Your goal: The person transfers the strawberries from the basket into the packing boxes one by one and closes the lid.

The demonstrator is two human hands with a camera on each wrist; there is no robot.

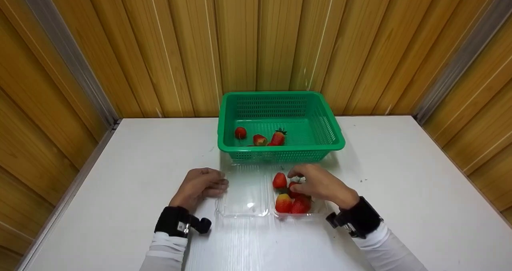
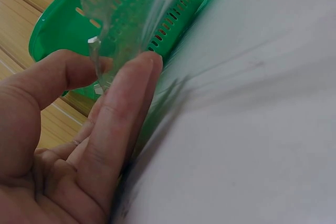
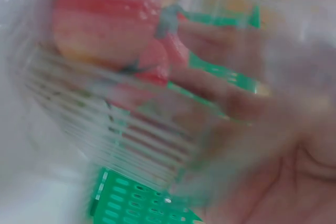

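An unfolded clear plastic clamshell lies on the table, its flat lid (image 1: 245, 195) on the left and its tray (image 1: 320, 210) on the right. Several red strawberries (image 1: 301, 204) sit in the tray. My right hand (image 1: 322, 185) reaches in from the right, with thumb and fingers around a strawberry (image 1: 295, 188) at the back of the tray. Through the blurred plastic wall in the right wrist view, fingers (image 3: 205, 85) touch that fruit. At the lid's left edge, my left hand (image 1: 202, 184) pinches the thin plastic between thumb and finger (image 2: 118, 108).
Behind the clamshell stands a green perforated basket (image 1: 280, 148) holding a few strawberries (image 1: 278, 137) at its front left. Small dark specks (image 1: 363, 180) dot the white table (image 1: 384, 155). Wood-patterned panels (image 1: 276, 35) wall the back and sides.
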